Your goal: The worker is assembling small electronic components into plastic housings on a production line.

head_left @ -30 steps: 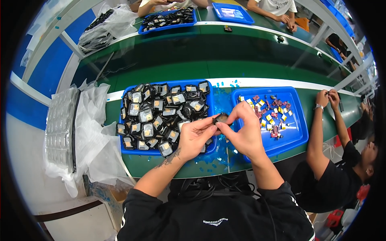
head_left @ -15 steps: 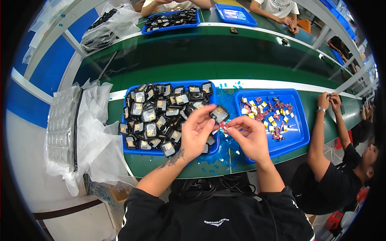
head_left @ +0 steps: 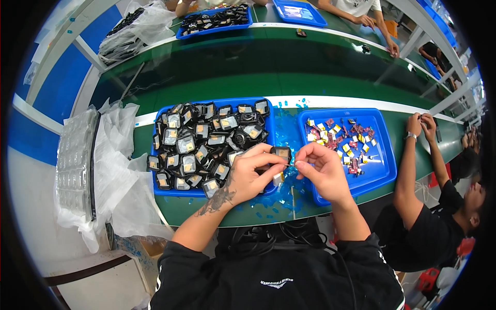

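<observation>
Above the strip of green bench between the two trays, my left hand [head_left: 253, 174] is closed on a small black square casing [head_left: 281, 152] with a greyish face. A small white and yellow part [head_left: 279, 179] shows just below its fingertips. Close on the right, my right hand [head_left: 326, 173] has thumb and forefinger pinched together near the casing's lower edge. Whatever sits between those fingertips is too small to make out. Beside my left hand, a blue tray [head_left: 212, 194] is heaped with similar black casings [head_left: 188, 144].
On the right, another blue tray [head_left: 381, 170] holds loose red circuit boards and white-yellow parts [head_left: 353, 165]. Blue scraps [head_left: 268, 209] litter the bench [head_left: 243, 219]. Plastic-wrapped clear trays [head_left: 77, 165] stand at left. A co-worker's hands [head_left: 421, 126] are at right; others work across the belt.
The casing has tipped flatter and its red board no longer shows. My left fingers have curled in below it, and my right fingertips have drawn slightly right. The whole view has shifted slightly.
</observation>
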The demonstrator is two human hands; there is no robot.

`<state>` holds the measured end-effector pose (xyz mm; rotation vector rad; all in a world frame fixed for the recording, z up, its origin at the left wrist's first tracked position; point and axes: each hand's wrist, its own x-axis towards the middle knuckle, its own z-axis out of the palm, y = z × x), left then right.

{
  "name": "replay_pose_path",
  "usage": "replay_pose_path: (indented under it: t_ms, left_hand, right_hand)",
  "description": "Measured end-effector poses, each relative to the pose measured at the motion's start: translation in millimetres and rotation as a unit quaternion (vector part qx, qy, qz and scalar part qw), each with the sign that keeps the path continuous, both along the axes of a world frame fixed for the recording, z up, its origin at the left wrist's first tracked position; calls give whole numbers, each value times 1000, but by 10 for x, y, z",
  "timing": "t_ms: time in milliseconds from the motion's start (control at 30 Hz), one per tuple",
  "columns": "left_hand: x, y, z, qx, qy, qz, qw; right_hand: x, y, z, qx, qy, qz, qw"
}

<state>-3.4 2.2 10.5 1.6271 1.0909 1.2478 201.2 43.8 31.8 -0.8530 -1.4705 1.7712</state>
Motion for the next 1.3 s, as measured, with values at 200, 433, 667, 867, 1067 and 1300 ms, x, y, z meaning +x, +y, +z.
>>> replay_pose_path:
  t_ms: [200, 433, 667, 867, 1067, 1300]
  left_hand:
    - [46, 59, -136, -148, -136, -35, 979]
    - [104, 27, -171, -150, -174, -31, 973]
    - [139, 21, -186, -101, -215, -28, 971]
    - [236, -31, -210, -107, -253, 32, 961]
    - [252, -54, -182, -127, -274, 46, 952]
    - [219, -41, -100, -126, -257, 70, 956]
  right_hand:
    - [-22, -45, -92, 145, -55, -80, 985]
    - [-135, -98, -143, 177, -122, -127, 968]
    - [-250, -135, -222, 139, -34, -199, 970]
    - [-336, -197, -318, 183, -20, -254, 950]
    - [-404, -201, -317, 224, -68, -274, 933]
    - [-367, 17, -219, 162, -81, -149, 972]
